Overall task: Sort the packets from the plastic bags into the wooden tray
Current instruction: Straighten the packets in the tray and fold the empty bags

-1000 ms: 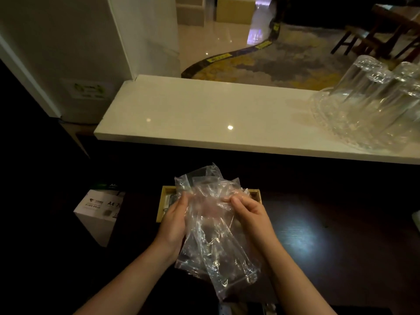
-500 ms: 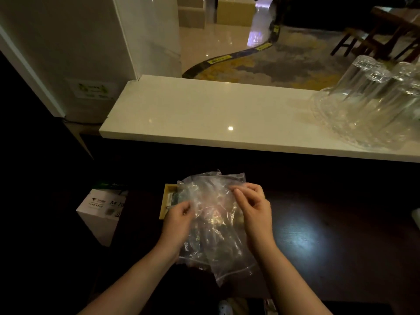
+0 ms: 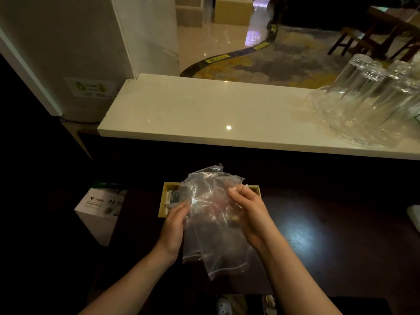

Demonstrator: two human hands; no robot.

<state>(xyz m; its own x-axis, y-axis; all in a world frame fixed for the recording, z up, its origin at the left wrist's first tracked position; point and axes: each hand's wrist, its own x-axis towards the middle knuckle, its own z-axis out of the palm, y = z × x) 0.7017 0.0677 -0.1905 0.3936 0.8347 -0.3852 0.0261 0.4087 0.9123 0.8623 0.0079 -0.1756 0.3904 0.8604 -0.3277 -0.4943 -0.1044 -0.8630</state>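
Observation:
I hold a bunch of clear plastic bags (image 3: pixel 210 214) above the dark table, in front of a small wooden tray (image 3: pixel 164 198). My left hand (image 3: pixel 173 226) grips the bags' left side. On their right side my right hand (image 3: pixel 247 212) pinches them near the top. The bags hang crumpled and cover most of the tray. Some packets (image 3: pixel 173 196) show in the tray's left end. I cannot tell whether any packet is inside the bags.
A white A4 paper box (image 3: pixel 100 210) stands left of the table. Behind runs a pale stone counter (image 3: pixel 204 114) with several upturned glasses (image 3: pixel 368 98) on a glass tray at the right. A white object (image 3: pixel 414 214) sits at the table's right edge.
The bags have been bunched up and raised a little, their lower ends drawn upward. Both hands stay on the bags, shifting their grip.

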